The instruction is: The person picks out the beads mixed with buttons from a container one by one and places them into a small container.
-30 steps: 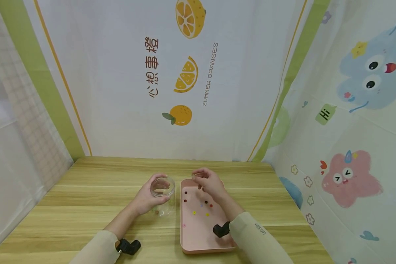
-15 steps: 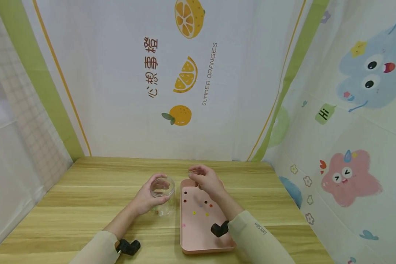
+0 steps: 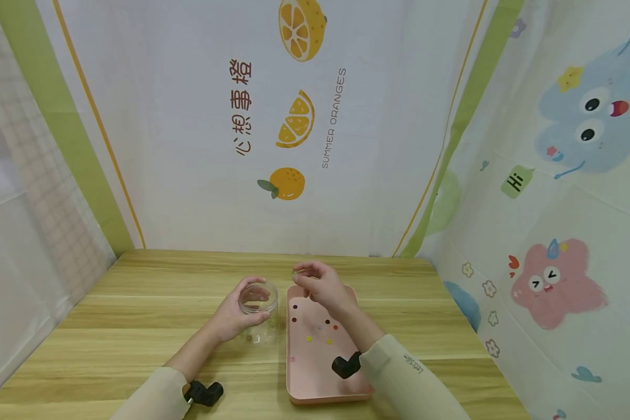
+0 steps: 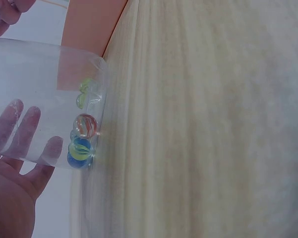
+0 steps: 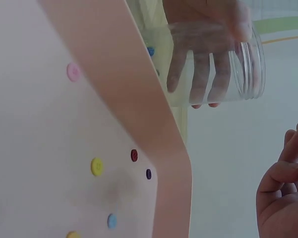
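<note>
My left hand (image 3: 237,312) grips a clear plastic jar (image 3: 265,326), which stands upright and uncapped on the table. Several glass marbles (image 4: 84,126) lie at the bottom of the jar, among them blue, green and orange-striped ones. Above the far end of a pink tray (image 3: 315,373), my right hand (image 3: 322,290) pinches a small marble (image 3: 294,274), clear with some yellow; fingers hide most of it. Loose buttons lie scattered in the tray, including a yellow button (image 5: 96,167), a pink button (image 5: 73,72), a light blue button (image 5: 112,220) and a dark red button (image 5: 134,155).
The wooden table (image 3: 152,315) extends around the jar and tray. A white cloth (image 3: 189,204) with printed oranges hangs behind it, and a cartoon-printed cloth (image 3: 583,210) hangs to the right. The tray's raised wall (image 5: 173,198) stands close beside the jar.
My right hand has moved left with the pinched marble, over the tray's far left corner and closer to the jar. The left hand and jar have stayed in place.
</note>
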A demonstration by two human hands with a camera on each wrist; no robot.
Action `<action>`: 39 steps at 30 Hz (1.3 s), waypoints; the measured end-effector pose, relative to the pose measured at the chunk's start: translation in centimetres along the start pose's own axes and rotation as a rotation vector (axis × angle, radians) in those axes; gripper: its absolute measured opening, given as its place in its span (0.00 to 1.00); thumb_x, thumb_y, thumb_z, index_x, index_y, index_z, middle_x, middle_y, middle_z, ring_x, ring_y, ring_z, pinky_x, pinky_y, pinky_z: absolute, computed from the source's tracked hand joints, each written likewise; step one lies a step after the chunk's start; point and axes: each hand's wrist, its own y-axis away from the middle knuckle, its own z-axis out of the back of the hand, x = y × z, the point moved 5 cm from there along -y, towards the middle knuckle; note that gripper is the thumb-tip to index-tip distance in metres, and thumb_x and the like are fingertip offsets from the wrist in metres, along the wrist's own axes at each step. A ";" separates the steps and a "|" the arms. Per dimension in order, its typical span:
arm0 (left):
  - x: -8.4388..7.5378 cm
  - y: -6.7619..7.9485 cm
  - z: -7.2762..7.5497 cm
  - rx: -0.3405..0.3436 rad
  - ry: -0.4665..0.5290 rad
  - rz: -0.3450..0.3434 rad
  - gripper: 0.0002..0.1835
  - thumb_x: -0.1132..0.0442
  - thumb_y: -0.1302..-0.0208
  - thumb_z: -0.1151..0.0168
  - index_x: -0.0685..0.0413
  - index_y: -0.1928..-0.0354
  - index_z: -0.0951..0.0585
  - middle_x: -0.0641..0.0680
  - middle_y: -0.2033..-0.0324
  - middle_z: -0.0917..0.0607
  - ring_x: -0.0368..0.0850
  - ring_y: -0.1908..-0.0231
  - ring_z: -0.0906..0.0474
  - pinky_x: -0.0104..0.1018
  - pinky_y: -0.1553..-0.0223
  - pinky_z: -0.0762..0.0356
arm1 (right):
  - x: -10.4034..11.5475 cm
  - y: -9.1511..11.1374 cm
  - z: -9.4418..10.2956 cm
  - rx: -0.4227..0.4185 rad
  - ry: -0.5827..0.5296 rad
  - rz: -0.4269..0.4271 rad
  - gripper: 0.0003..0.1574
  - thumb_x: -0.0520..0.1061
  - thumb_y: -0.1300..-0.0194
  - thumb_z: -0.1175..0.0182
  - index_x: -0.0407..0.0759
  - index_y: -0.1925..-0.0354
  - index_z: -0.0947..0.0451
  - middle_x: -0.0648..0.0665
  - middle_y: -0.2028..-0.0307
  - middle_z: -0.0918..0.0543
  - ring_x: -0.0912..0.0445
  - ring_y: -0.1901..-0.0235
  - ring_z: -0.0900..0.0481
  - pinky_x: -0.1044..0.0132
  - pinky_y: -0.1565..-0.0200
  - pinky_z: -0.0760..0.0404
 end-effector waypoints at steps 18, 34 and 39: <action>-0.1 0.1 0.1 0.003 -0.004 0.008 0.39 0.67 0.33 0.24 0.63 0.25 0.33 0.70 0.39 0.17 0.69 0.37 0.18 0.55 0.38 0.15 | 2.2 -0.1 -1.9 0.061 -0.037 0.041 0.18 0.42 0.23 0.33 0.40 0.38 0.18 0.50 0.56 0.17 0.58 0.73 0.24 0.69 0.69 0.25; -0.2 0.1 0.1 0.000 -0.013 0.021 0.39 0.66 0.33 0.24 0.63 0.25 0.33 0.68 0.39 0.16 0.68 0.37 0.18 0.60 0.37 0.17 | 3.8 -0.1 -3.6 0.117 -0.014 0.065 0.18 0.42 0.23 0.34 0.41 0.38 0.17 0.52 0.57 0.17 0.58 0.72 0.25 0.68 0.71 0.27; -0.2 0.2 0.1 0.005 -0.014 0.035 0.39 0.66 0.32 0.24 0.63 0.25 0.34 0.70 0.38 0.17 0.69 0.36 0.19 0.62 0.36 0.17 | 4.0 -0.1 -4.3 0.128 0.000 0.078 0.18 0.42 0.23 0.33 0.39 0.39 0.17 0.53 0.60 0.18 0.58 0.73 0.25 0.68 0.72 0.27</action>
